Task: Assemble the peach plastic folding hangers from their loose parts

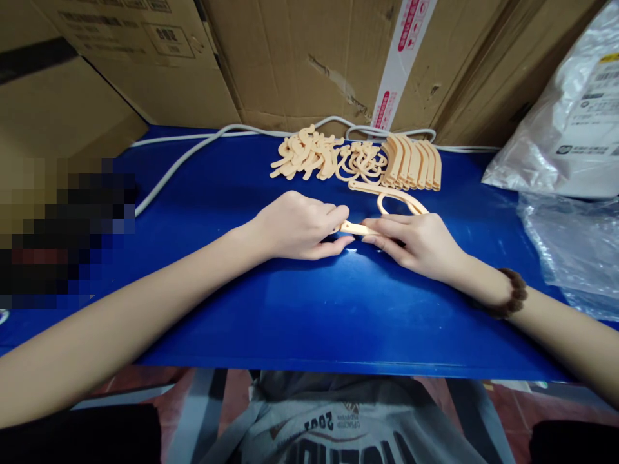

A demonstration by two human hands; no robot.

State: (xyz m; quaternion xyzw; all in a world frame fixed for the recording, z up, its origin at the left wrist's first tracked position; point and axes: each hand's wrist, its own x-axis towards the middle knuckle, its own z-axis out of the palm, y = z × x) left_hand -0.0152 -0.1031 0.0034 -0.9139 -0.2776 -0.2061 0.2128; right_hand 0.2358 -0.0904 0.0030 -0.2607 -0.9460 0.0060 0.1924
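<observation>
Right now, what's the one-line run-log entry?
right hand: holding cream strip; left hand: at strip's end, hold unclear; beyond: curved-strip stack, ring pieces; surface: blue tabletop

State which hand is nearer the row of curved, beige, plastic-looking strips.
Right. The right hand is in front of the row of strips; the left hand is farther off, in front and to the left.

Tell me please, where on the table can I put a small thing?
The table is bare between the left hand, right hand and front edge, and between the white cord, left forearm and loose pieces. Crowded: the back, where those pieces, loops and stacked curved strips lie close together.
</observation>
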